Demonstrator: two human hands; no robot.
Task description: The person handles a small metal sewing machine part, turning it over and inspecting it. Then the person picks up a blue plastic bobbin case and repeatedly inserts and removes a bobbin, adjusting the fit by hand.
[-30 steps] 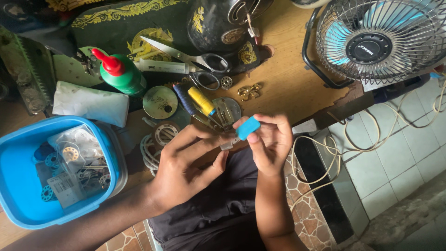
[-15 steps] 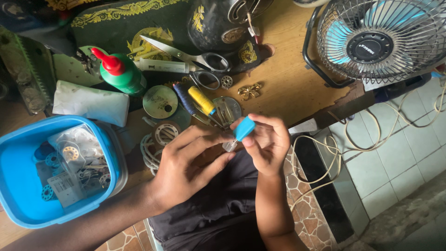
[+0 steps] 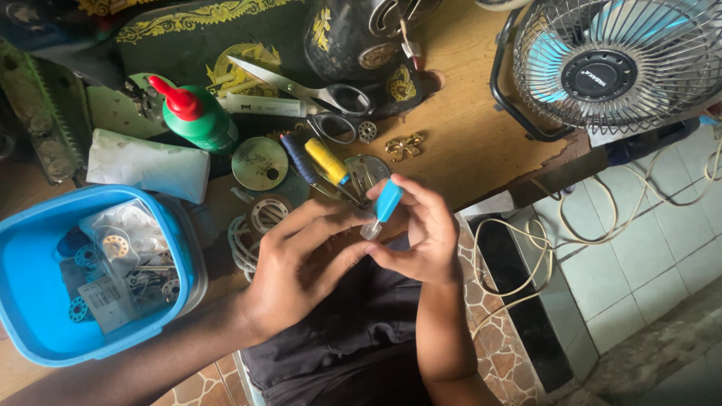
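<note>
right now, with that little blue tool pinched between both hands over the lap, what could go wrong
1. The small blue-handled tool is held only by fingertips of the left hand and right hand, past the table edge; if it slips, it may fall into the lap or onto the tiled floor.
2. Its clear tip end points at the left fingers, so a slip might jab them.
3. The fan and its loose cable sit close to the right elbow; a snag seems possible.

Clear plastic packet (image 3: pixel 124 259) in blue tub (image 3: pixel 30 331)
</note>
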